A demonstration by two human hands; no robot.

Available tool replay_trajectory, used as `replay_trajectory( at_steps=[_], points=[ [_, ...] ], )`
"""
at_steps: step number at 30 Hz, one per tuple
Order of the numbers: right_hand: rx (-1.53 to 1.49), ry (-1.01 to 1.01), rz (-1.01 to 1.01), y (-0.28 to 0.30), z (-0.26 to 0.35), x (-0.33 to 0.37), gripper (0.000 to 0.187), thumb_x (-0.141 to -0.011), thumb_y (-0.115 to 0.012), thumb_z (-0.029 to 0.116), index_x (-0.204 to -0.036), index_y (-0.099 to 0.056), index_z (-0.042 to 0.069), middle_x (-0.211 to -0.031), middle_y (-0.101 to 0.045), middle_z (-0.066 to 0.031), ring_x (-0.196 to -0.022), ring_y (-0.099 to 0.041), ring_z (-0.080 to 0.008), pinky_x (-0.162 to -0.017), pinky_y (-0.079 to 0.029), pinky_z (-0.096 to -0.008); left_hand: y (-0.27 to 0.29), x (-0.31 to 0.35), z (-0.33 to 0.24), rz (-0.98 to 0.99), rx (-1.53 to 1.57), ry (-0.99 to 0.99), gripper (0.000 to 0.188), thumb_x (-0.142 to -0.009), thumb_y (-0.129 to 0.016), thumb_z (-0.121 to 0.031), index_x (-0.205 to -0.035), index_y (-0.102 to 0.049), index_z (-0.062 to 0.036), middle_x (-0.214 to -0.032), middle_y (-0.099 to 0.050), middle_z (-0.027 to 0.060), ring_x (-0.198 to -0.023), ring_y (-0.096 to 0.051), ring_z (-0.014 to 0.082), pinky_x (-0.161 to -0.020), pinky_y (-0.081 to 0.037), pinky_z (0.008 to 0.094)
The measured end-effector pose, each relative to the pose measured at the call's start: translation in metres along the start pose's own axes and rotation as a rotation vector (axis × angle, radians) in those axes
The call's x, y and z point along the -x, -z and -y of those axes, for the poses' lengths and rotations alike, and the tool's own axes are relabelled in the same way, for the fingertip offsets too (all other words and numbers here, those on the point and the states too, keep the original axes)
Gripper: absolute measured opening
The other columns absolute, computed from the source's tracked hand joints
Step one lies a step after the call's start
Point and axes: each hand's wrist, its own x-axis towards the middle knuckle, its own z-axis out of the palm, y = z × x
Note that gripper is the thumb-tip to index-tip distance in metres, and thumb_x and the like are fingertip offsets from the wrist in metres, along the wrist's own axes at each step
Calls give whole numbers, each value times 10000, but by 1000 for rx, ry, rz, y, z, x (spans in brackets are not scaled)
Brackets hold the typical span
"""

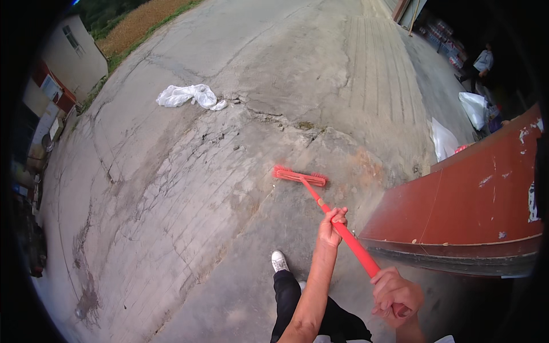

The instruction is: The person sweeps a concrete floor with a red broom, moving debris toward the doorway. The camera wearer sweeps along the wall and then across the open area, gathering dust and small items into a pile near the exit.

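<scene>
A red long-handled push broom (357, 248) slants across the concrete in front of me. Its bristled head (300, 175) is down at the ground, lying roughly crosswise. Partway along the handle, my left hand (332, 226) is closed round it, fingers curled over the shaft. My right hand (397, 294) grips the handle's upper end close to my body, and the tip shows below the fist. Both forearms come in from the lower edge.
Cracked concrete (229, 154) has a broken seam beyond the broom. A white crumpled sack (191, 96) lies ahead left. To the right stands a worn red panel (457, 200), with white bags (473, 108) behind it and a person (483, 63) farther back. My white shoe (279, 260) is near the broom.
</scene>
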Motion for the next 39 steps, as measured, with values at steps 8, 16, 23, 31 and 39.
replay_trajectory(
  at_steps=[8,16,23,31,39],
  points=[
    [-654,-340,-658,50,-32,-30,133,-779,-514,139,-784,-404,63,-495,-349,-9,-459,-359,-134,-564,-362,-341,-34,64,-26,-364,-260,-358,95,-735,-462,-13,-786,-445,65,-749,-511,176,-546,-453,144,-615,-451,298],
    [-577,-160,-454,86,-12,-62,178,-722,-546,86,-611,-413,47,-538,-463,-64,-511,-454,-185,-520,-381,-347,-72,-30,-11,-200,-168,-42,161,-759,-456,-54,-822,-442,94,-807,-526,237,-501,-453,119,-551,-458,260],
    [39,46,-159,137,-58,-111,164,-618,-617,-31,-701,-489,31,-649,-494,-74,-585,-498,-232,-590,-408,-319,-89,-173,30,-226,-176,176,197,-786,-448,-73,-879,-388,91,-811,-527,251,-446,-436,90,-479,-447,208],
    [81,43,-229,189,-161,-159,137,-609,-610,-13,-702,-518,28,-674,-512,-101,-628,-515,-252,-562,-409,-320,-91,-293,55,-237,-253,66,187,-765,-490,-60,-898,-372,0,-816,-509,246,-409,-408,72,-423,-425,170],
    [28,-79,-270,209,-167,-158,158,-610,-626,7,-716,-513,35,-648,-483,-93,-577,-491,-234,-495,-387,-312,-41,-340,38,-269,-280,14,186,-736,-469,-8,-912,-411,-2,-762,-496,174,-438,-429,79,-469,-444,183]
  ],
)
